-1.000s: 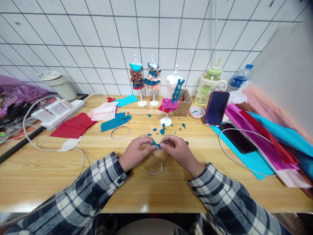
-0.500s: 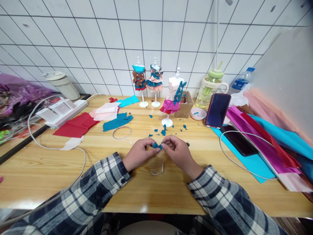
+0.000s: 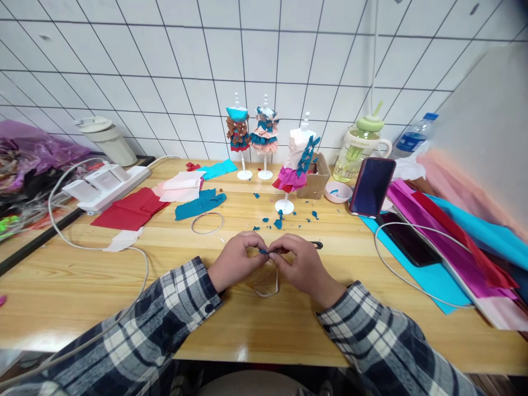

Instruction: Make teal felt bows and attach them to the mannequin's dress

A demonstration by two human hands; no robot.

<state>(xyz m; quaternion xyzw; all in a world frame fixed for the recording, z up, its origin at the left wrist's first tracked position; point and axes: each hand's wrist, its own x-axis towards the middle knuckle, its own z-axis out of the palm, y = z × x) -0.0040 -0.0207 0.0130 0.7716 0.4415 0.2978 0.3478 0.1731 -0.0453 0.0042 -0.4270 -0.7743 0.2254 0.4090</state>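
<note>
My left hand (image 3: 238, 260) and my right hand (image 3: 304, 268) meet fingertip to fingertip above the table. Between them they pinch a small teal crepe paper piece (image 3: 263, 251), mostly hidden by the fingers. A thin white strip (image 3: 268, 294) loops on the tabletop just below the hands. Beside my right hand, a black handle (image 3: 317, 245) pokes out, its other end covered. Torn teal scraps (image 3: 278, 224) lie beyond my fingers, near a small white dress form (image 3: 284, 205) wearing a pale pink top, a magenta skirt and teal ruffles.
Two more dressed forms (image 3: 265, 132) stand by the wall. Left are red paper (image 3: 130, 209), teal paper (image 3: 201, 204), a ring (image 3: 207, 223) and a power strip (image 3: 107, 190). Right are a pink bowl (image 3: 337, 192), drink jar (image 3: 358, 151), propped phone (image 3: 372, 187) and flat phone (image 3: 408, 239).
The teal piece, which showed a bow-like shape, is now mostly covered by my closer fingertips. More of the black handle shows. The whole view has shifted slightly.
</note>
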